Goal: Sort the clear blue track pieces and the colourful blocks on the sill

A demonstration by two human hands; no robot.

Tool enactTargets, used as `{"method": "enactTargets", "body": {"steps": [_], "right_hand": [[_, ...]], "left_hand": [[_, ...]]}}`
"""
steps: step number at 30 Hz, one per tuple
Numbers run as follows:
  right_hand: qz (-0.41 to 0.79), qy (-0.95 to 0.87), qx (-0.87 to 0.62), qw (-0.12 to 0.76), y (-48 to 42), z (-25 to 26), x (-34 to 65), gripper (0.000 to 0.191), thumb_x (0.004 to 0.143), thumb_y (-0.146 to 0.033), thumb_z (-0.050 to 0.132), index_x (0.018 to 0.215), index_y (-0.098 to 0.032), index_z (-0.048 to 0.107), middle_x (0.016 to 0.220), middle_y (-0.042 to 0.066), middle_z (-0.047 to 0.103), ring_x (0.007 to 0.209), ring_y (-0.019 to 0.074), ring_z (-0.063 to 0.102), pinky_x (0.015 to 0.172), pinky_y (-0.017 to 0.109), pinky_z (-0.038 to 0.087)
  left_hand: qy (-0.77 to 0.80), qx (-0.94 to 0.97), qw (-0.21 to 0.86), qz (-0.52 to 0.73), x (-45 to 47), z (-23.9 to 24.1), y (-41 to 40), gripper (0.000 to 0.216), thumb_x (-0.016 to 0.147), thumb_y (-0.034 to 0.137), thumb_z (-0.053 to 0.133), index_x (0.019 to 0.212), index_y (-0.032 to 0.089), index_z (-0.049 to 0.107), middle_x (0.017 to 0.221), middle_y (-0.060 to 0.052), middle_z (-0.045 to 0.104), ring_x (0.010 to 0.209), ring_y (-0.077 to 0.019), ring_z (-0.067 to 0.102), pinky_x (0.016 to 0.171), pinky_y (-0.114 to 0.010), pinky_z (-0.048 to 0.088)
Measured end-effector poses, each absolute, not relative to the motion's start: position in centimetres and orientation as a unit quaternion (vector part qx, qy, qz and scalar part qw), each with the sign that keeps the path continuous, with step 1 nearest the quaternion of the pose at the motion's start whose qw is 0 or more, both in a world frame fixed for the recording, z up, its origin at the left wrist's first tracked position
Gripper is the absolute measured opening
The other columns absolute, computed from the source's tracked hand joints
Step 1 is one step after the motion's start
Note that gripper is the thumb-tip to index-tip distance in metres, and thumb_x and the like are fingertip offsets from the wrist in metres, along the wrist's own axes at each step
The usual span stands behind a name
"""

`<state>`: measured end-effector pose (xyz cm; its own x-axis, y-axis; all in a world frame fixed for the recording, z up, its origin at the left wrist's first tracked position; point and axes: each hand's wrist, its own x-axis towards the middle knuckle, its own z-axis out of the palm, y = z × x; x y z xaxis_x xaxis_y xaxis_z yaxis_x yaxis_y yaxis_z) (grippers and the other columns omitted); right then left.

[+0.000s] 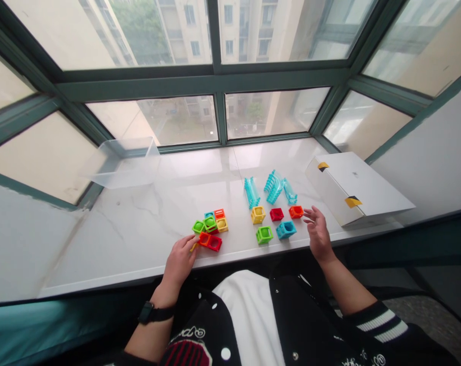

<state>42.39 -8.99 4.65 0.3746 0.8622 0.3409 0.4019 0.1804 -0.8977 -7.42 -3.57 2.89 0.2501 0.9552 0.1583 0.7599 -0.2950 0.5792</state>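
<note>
My left hand [180, 258] rests at the near left end of the block cluster, its fingers curled over a yellow block [194, 247] that is mostly hidden. Its fingertips reach the orange block [204, 239], which sits against a red block [215, 243]. Just behind are green blocks [210, 223], a yellow block [222, 224], a blue block [209, 215] and an orange-red block [219, 213]. My right hand [319, 235] is open, fingers apart, beside a separate orange block [296, 211]. No block shows in it.
Nearby stand a yellow block [258, 214], red block [277, 214], green block [264, 235] and blue block [286, 230]. Clear-blue track pieces [274, 187] lie behind. A clear plastic bin [127, 170] is far left, a white box [368, 188] right. Windows [223, 117] border the white ledge [139, 229].
</note>
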Motion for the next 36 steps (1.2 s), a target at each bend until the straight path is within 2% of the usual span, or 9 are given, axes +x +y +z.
{"method": "enactTargets", "body": {"steps": [4, 8, 17, 20, 24, 26, 29, 33, 36], "right_hand": [[0.207, -0.518, -0.608, 0.564, -9.1, 4.4, 42.5, 0.067, 0.102, -0.058, 0.052, 0.159, -0.025, 0.039, 0.148, 0.018, 0.056, 0.132, 0.0343, 0.060, 0.108, 0.056, 0.052], [0.204, -0.518, -0.611, 0.563, -9.0, 4.1, 42.6, 0.067, 0.102, -0.058, 0.051, 0.159, -0.025, 0.038, 0.147, 0.018, 0.057, 0.130, 0.0338, 0.061, 0.107, 0.055, 0.053], [0.188, -0.527, -0.605, 0.566, -9.0, 4.9, 42.5, 0.066, 0.102, -0.059, 0.052, 0.158, -0.025, 0.040, 0.146, 0.017, 0.059, 0.131, 0.0339, 0.061, 0.106, 0.054, 0.054], [0.180, -0.532, -0.598, 0.571, -9.1, 5.7, 42.5, 0.065, 0.102, -0.058, 0.052, 0.158, -0.025, 0.041, 0.145, 0.017, 0.059, 0.132, 0.0346, 0.061, 0.107, 0.056, 0.053], [0.152, -0.542, -0.595, 0.573, -8.9, 7.5, 41.8, 0.062, 0.102, -0.055, 0.054, 0.156, -0.025, 0.044, 0.143, 0.016, 0.061, 0.132, 0.0349, 0.061, 0.109, 0.058, 0.053], [0.131, -0.555, -0.594, 0.567, -8.6, 9.0, 40.9, 0.058, 0.101, -0.052, 0.057, 0.152, -0.026, 0.049, 0.140, 0.015, 0.063, 0.128, 0.0343, 0.063, 0.109, 0.059, 0.053], [0.104, -0.606, -0.577, 0.537, -8.0, 11.7, 38.5, 0.045, 0.100, -0.047, 0.062, 0.140, -0.027, 0.061, 0.134, 0.013, 0.066, 0.123, 0.0336, 0.065, 0.110, 0.059, 0.054], [0.131, -0.708, -0.489, 0.491, -7.2, 14.8, 34.0, 0.040, 0.098, -0.039, 0.068, 0.137, -0.032, 0.066, 0.133, 0.010, 0.066, 0.124, 0.0319, 0.064, 0.108, 0.055, 0.057], [0.155, -0.785, -0.420, 0.427, -6.8, 15.4, 31.0, 0.037, 0.096, -0.035, 0.073, 0.133, -0.034, 0.071, 0.140, 0.010, 0.061, 0.130, 0.0309, 0.061, 0.103, 0.050, 0.060]], "left_hand": [[0.557, 0.776, 0.190, 0.226, -7.8, 2.5, -3.6, 0.036, 0.098, 0.035, 0.051, 0.125, 0.032, 0.075, 0.136, -0.009, 0.069, 0.125, -0.0318, 0.064, 0.112, -0.052, 0.050], [0.554, 0.787, 0.178, 0.206, -7.9, 2.9, -3.5, 0.037, 0.097, 0.034, 0.051, 0.121, 0.031, 0.078, 0.129, -0.011, 0.071, 0.118, -0.0318, 0.066, 0.107, -0.051, 0.053], [0.557, 0.793, 0.190, 0.159, -8.4, 4.5, -3.5, 0.044, 0.095, 0.032, 0.051, 0.131, 0.037, 0.075, 0.122, -0.009, 0.072, 0.111, -0.0316, 0.067, 0.102, -0.050, 0.055], [0.564, 0.771, 0.226, 0.188, -8.9, 6.0, -3.4, 0.049, 0.091, 0.031, 0.055, 0.138, 0.035, 0.070, 0.128, -0.007, 0.071, 0.116, -0.0309, 0.068, 0.106, -0.050, 0.054], [0.585, 0.711, 0.252, 0.297, -8.4, 8.8, -3.7, 0.051, 0.091, 0.038, 0.065, 0.141, 0.031, 0.066, 0.138, -0.008, 0.066, 0.126, -0.0301, 0.064, 0.109, -0.048, 0.054], [0.581, 0.666, 0.305, 0.355, -7.2, 10.1, -3.8, 0.051, 0.088, 0.044, 0.071, 0.137, 0.029, 0.067, 0.141, -0.010, 0.064, 0.127, -0.0302, 0.065, 0.105, -0.046, 0.057], [0.536, 0.572, 0.457, 0.420, -4.1, 11.5, -3.7, 0.059, 0.084, 0.049, 0.080, 0.135, 0.024, 0.066, 0.145, -0.013, 0.064, 0.129, -0.0316, 0.065, 0.102, -0.045, 0.059], [0.449, 0.466, 0.627, 0.434, 1.3, 12.6, -3.0, 0.058, 0.085, 0.047, 0.081, 0.135, 0.024, 0.066, 0.144, -0.014, 0.066, 0.125, -0.0303, 0.067, 0.098, -0.041, 0.060], [0.390, 0.437, 0.687, 0.429, 4.9, 12.8, -2.5, 0.055, 0.083, 0.044, 0.084, 0.131, 0.023, 0.068, 0.140, -0.013, 0.068, 0.119, -0.0283, 0.070, 0.097, -0.040, 0.060]]}}
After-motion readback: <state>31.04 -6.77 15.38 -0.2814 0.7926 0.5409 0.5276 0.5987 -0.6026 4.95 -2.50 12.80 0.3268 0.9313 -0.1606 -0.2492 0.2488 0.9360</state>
